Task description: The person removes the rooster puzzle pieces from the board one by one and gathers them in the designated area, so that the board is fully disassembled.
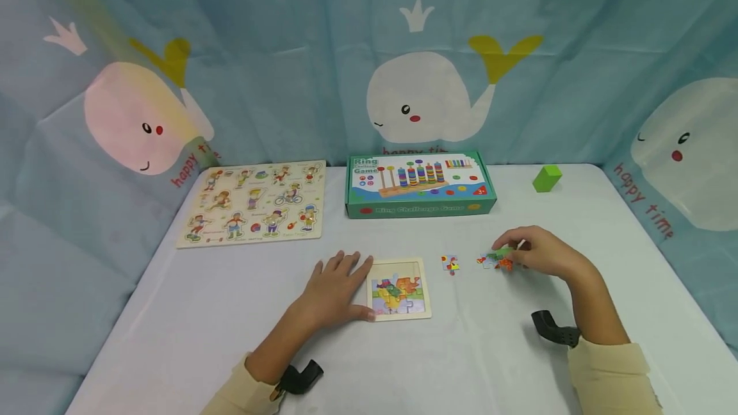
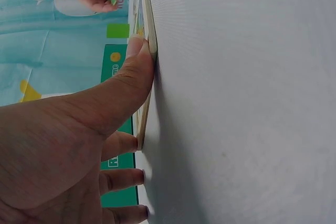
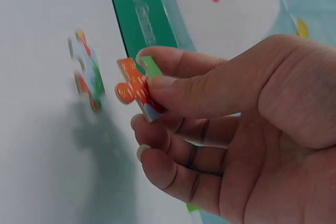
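My left hand [image 1: 336,293] lies spread on the table at the left side of a small square wooden puzzle tray [image 1: 427,293]. Its thumb and forefinger touch the tray's left edge, the other fingers resting on the cloth. Colourful joined pieces [image 1: 398,294] fill the lower part of the tray; a bare strip shows along its top. Between thumb and forefinger, my right hand [image 1: 539,252] pinches an orange and green jigsaw piece [image 3: 135,83] above the table. Just below it lie further jigsaw pieces [image 3: 89,69], partly hidden in the head view. Another jigsaw piece [image 1: 450,264] lies between them and the tray.
A wooden picture board [image 1: 262,203] with several sports figures lies at the back left. Behind the tray stands a green ring game box [image 1: 421,186]. A green block [image 1: 547,179] is at the back right. Whale-print curtains [image 1: 277,82] border the white table.
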{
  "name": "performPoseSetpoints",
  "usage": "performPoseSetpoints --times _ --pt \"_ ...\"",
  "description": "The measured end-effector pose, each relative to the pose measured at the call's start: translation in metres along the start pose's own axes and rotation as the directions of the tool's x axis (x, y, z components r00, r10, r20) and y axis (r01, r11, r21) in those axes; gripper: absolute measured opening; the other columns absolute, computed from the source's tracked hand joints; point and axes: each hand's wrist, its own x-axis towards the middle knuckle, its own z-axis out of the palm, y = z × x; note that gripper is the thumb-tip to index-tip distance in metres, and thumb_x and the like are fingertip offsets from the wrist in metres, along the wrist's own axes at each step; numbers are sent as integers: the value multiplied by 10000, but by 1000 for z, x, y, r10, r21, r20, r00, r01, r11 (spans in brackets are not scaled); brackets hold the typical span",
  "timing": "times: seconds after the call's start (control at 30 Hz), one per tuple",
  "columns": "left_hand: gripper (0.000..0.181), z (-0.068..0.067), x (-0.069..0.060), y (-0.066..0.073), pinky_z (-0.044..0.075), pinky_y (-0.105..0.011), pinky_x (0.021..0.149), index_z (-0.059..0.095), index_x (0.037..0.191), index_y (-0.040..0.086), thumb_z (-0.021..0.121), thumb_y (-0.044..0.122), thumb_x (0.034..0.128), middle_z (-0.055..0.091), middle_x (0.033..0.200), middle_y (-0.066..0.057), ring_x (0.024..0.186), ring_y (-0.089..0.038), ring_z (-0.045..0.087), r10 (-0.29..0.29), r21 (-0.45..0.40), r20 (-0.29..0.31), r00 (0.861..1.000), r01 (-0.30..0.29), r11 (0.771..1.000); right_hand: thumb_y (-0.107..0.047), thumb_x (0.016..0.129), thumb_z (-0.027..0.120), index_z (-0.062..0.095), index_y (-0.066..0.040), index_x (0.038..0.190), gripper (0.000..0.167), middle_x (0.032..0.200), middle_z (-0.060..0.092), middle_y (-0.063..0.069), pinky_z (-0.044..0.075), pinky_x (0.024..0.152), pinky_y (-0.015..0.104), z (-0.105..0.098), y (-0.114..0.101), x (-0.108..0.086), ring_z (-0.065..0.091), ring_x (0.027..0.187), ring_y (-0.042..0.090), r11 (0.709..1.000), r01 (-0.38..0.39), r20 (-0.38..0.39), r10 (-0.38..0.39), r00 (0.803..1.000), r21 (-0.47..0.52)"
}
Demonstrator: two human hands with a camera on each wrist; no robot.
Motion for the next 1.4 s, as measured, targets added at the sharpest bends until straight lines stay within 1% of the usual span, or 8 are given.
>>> performPoseSetpoints --times 0.13,0.23,0.37,0.53,0.83,0.97,1.17,1.4 --pt "991 0 1 0 249 -680 1095 395 1556 158 789 605 764 364 1571 -147 1449 -427 266 3 0 -3 1000 -3 1000 49 887 596 740 -41 1095 267 978 597 81 495 634 337 -7 11 -3 567 754 212 998 -65 -10 65 998 -5" --pt "989 0 0 0 251 -680 1094 398 1554 156 792 601 764 367 1568 -150 1447 -430 269 1 -2 -2 1000 -1 1000 33 891 611 733 -20 1099 247 946 591 73 480 630 342 -10 18 -5 557 747 212 996 -94 -9 93 996 -3" --pt "985 0 0 1 253 -681 1092 402 1551 151 795 595 765 369 1566 -151 1445 -431 270 3 -7 -4 1000 -3 1000 31 885 622 728 -4 1079 224 909 587 64 451 618 332 -13 27 -7 529 732 203 994 -107 -5 107 994 -9" --pt "988 0 0 1 258 -681 1089 404 1551 152 794 600 761 371 1565 -150 1443 -429 275 5 -2 -6 1000 -5 1000 56 864 611 720 1 1070 239 898 562 65 453 616 329 -14 33 -7 516 743 203 993 -115 -20 114 993 -23" --pt "989 1 0 0 262 -681 1088 401 1553 157 790 606 761 370 1565 -149 1442 -430 277 5 8 -12 1000 -5 1000 8 861 633 677 36 1096 241 883 561 85 453 657 357 -13 36 -5 530 776 231 981 -189 -46 186 981 -51" --pt "990 1 0 0 259 -682 1089 400 1553 159 791 605 761 369 1566 -149 1443 -431 274 1 2 -10 1000 -1 1000 1 858 644 665 42 1101 248 890 555 90 456 660 353 -13 35 -4 528 794 238 980 -191 -56 188 981 -54" --pt "989 1 0 0 257 -686 1087 404 1551 154 793 603 759 370 1564 -154 1442 -434 274 4 0 -13 1000 -4 1000 -19 855 671 646 47 1102 257 875 551 89 458 653 356 -12 32 -4 543 771 235 976 -210 -58 207 977 -53" --pt "985 0 0 0 258 -681 1090 403 1551 153 794 596 763 369 1565 -153 1443 -431 272 6 1 -11 1000 -6 1000 -81 844 716 640 22 1097 284 865 560 81 444 654 351 -11 31 -3 528 797 247 970 -222 -61 217 974 -99"
